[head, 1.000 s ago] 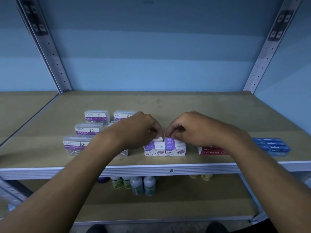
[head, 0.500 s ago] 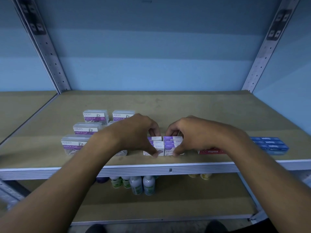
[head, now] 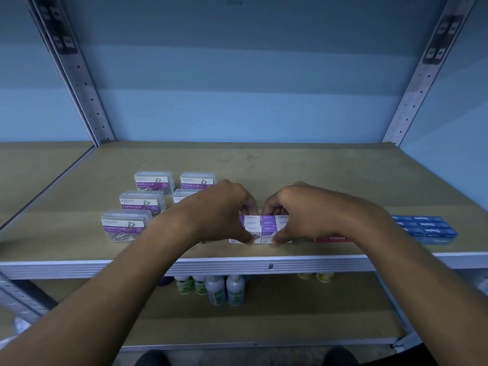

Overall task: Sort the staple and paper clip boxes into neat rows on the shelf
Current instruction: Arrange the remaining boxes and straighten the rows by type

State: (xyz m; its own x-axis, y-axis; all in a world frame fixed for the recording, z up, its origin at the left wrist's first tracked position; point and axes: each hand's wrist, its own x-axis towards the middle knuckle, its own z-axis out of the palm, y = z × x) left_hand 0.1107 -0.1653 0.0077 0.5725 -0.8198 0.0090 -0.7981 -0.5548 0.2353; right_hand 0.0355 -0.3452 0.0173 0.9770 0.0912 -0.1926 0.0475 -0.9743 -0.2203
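Both hands, left (head: 221, 212) and right (head: 303, 210), grip purple "KREATI STAPLES" boxes (head: 268, 228) near the shelf (head: 290, 175) front edge.

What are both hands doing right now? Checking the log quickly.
Left hand: grips the left side of the purple staple boxes.
Right hand: grips the right side of the same boxes.
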